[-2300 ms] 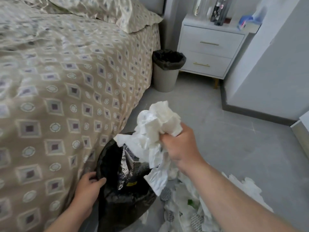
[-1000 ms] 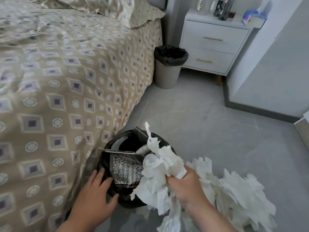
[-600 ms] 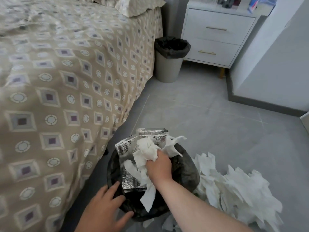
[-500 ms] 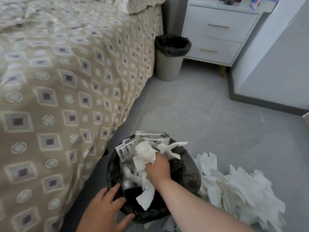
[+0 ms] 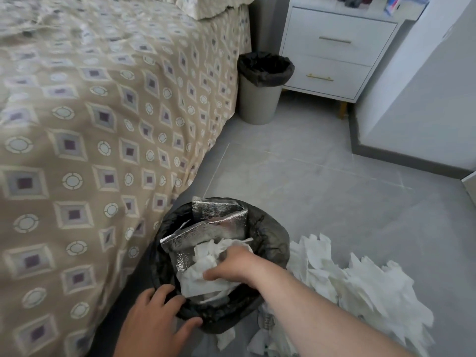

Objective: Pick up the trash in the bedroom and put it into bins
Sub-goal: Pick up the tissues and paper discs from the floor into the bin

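A bin with a black liner [image 5: 270, 237] stands on the floor beside the bed, right below me. A silver foil bag [image 5: 216, 228] sticks up inside it. My right hand [image 5: 231, 264] is down in the bin, pressing on a wad of white crumpled paper [image 5: 203, 274]; its fingers curl over the paper. My left hand [image 5: 157, 323] rests on the bin's near rim with fingers spread over the liner. A heap of white crumpled paper [image 5: 360, 287] lies on the floor to the right of the bin.
The bed with a beige patterned cover [image 5: 90, 124] fills the left side. A second bin with a black liner [image 5: 262, 86] stands at the bed's far corner, next to a white nightstand [image 5: 334, 47]. A white wall [image 5: 425, 99] closes the right; grey tiled floor lies between.
My right hand has gone from above the bin down into it with the wad of paper. My left hand shifted onto the bin's near rim. The view tilted down.
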A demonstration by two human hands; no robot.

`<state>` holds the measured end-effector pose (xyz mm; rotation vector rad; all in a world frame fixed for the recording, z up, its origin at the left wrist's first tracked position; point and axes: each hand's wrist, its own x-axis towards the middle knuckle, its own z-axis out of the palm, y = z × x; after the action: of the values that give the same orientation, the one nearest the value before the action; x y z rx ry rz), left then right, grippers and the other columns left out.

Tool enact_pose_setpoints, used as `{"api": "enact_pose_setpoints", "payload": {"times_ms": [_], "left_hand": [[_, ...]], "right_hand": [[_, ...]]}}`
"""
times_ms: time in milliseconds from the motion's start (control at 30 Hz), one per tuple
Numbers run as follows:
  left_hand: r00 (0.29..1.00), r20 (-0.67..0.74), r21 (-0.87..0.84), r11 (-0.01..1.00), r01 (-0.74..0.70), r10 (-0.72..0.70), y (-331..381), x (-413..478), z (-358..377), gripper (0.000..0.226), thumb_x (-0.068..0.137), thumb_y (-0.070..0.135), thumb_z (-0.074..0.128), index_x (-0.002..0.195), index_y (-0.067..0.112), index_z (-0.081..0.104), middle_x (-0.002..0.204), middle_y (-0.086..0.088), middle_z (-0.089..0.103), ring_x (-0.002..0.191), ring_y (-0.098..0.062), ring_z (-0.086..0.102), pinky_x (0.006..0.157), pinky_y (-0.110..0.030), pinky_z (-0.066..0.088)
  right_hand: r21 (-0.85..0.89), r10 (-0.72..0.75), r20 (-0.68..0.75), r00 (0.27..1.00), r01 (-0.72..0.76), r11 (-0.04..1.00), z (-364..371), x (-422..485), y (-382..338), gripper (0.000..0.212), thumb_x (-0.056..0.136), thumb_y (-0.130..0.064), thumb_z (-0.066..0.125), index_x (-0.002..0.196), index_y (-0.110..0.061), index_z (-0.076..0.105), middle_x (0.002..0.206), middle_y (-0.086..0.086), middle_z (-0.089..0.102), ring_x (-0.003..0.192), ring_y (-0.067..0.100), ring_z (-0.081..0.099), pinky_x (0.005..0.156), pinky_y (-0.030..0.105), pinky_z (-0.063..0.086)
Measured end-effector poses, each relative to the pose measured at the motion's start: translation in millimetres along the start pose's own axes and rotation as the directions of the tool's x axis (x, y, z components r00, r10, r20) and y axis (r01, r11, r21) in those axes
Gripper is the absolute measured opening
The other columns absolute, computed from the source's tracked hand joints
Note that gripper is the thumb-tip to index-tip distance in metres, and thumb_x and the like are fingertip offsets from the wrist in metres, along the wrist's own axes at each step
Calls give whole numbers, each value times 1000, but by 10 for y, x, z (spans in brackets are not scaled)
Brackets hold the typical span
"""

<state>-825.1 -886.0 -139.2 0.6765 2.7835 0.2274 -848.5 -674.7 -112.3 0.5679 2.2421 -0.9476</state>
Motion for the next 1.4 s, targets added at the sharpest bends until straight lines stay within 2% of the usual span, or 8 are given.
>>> {"api": "enact_pose_setpoints", "payload": {"times_ms": [200, 333, 400, 600, 700, 933, 1167, 1400], "left_hand": [[997, -1, 46, 996, 76, -76, -64, 137, -63, 77, 76, 81, 24, 83, 25, 76, 103, -6, 70, 84, -36, 65, 73, -46, 56], [995, 7, 161, 982, 97, -100, 12, 241, -298, 57, 76, 60, 60, 117, 20, 65, 132, -10, 56, 96, -36, 65, 80, -44, 55], [998, -21, 250, 966, 70, -66, 223, 259, -558, 62, 78, 62, 55, 125, 21, 56, 135, -8, 52, 91, -33, 67, 72, -39, 54], [892, 34, 218, 868, -446, 450, 1307, 490, -1109, 63, 75, 70, 21, 107, 32, 60, 108, 12, 62, 101, -16, 63, 80, -32, 52], [844, 227, 139, 841, -522, 486, 1890, 740, -933, 56, 83, 68, 28, 118, 33, 53, 118, 12, 55, 114, -12, 53, 93, -29, 42], [799, 457, -100, 915, -390, 391, 2763, 1221, 133, 52, 88, 47, 53, 132, 20, 48, 136, -1, 51, 120, -19, 50, 97, -28, 39], [875, 482, -75, 997, -7, 42, 2869, 1151, 1279, 120, 57, 71, 67, 149, 33, 0, 157, -15, -3, 143, -38, 5, 111, -51, 26], [895, 420, -201, 977, -67, 148, 2766, 1163, 1585, 51, 65, 55, 49, 115, 47, 48, 114, 0, 56, 104, -28, 59, 81, -36, 49]], "right_hand": [[166, -310, -194, 931, 342, 925, -441, -475, 31, 56, 81, -38, 68, 133, -27, 52, 133, -6, 57, 118, 9, 55, 103, 30, 45], [84, -305, -228, 925, 331, 940, -741, -756, 364, 48, 85, -37, 65, 132, -27, 54, 132, -6, 58, 118, 12, 55, 102, 30, 44], [24, -275, -244, 930, 290, 957, -897, -878, 603, 50, 87, -39, 63, 134, -26, 52, 134, -3, 57, 118, 13, 54, 101, 27, 42], [-3, -172, -326, 930, 181, 984, -1263, -1223, 1366, 50, 88, -39, 63, 133, -20, 53, 132, 1, 57, 117, 16, 55, 101, 29, 42], [144, -71, -390, 918, 137, 980, -1284, -1305, 1774, 47, 88, -34, 64, 130, -15, 55, 128, 3, 58, 115, 18, 56, 102, 31, 42], [350, 159, -476, 865, 21, 936, -1110, -1306, 2868, 33, 87, -28, 63, 116, -12, 64, 106, -5, 60, 102, 12, 58, 90, 25, 43], [316, 278, -467, 840, -136, 939, -939, -1075, 3583, 40, 88, -35, 61, 125, -20, 59, 130, -4, 59, 118, 13, 54, 95, 24, 40], [140, 269, -329, 905, -235, 962, -742, -603, 3478, 83, 74, -70, 55, 145, -35, 32, 158, 4, 22, 145, 27, 17, 114, 42, 26]]}}
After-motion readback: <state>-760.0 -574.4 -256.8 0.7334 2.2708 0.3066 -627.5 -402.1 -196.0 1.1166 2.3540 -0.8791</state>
